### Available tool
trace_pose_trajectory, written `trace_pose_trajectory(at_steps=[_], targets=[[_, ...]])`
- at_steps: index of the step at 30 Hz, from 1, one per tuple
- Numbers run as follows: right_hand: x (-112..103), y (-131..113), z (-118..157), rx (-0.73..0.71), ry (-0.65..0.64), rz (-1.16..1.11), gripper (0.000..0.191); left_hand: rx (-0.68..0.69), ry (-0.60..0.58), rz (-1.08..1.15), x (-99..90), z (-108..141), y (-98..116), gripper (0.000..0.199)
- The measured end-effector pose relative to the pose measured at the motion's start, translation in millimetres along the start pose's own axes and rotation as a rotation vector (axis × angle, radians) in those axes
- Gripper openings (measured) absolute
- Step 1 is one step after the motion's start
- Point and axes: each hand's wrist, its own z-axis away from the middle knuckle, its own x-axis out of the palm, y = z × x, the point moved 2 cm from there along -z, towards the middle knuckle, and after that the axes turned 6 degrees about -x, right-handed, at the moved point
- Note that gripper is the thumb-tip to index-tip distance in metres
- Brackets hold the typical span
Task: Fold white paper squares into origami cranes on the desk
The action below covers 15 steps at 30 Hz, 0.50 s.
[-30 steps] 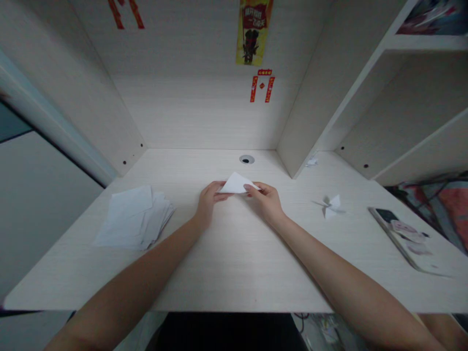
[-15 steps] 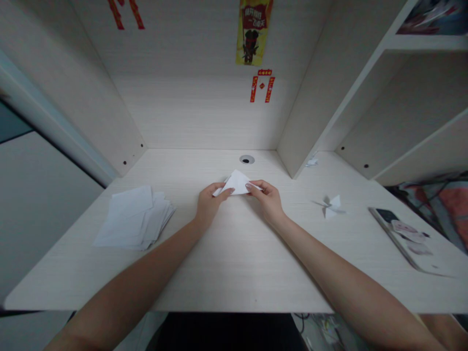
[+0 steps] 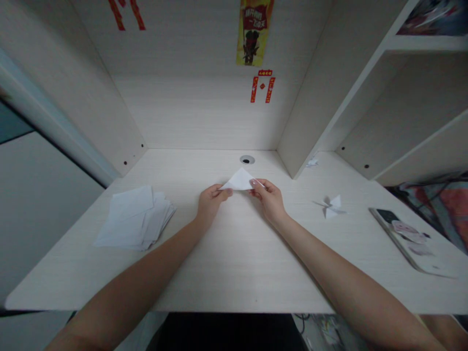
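Note:
A white sheet of paper (image 3: 240,179), folded into a triangle with its point away from me, is held between my two hands over the desk. My left hand (image 3: 212,200) pinches its left corner, thumb on top. At the right corner, my right hand (image 3: 268,196) grips the paper between thumb and fingers. The fingers beneath the paper are partly hidden. Off to the right of my right hand lies a folded paper crane (image 3: 332,207).
A stack of white paper squares (image 3: 127,219) lies on the left of the desk (image 3: 219,273). On the right is a phone (image 3: 409,239) in a decorated case. An upright panel (image 3: 303,117) rises behind the crane, and a round cable hole (image 3: 247,160) sits near the back wall.
The paper now shows as a flatter, wider triangle with a straight near edge; the flap seen at its left before is gone from sight. Both hands have shifted only slightly.

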Motion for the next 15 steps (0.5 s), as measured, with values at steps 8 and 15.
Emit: trace_pose_trajectory(at_steps=[8,15], targets=[[1.0,-0.6,1.1,0.039,0.004,-0.028,0.028,-0.022,0.029,0.082,-0.8,-1.5,0.5,0.034],[-3.0,-0.8,-1.1,-0.006,0.085,0.054,0.031,-0.037,0.038,0.025,0.5,1.3,2.6,0.039]])
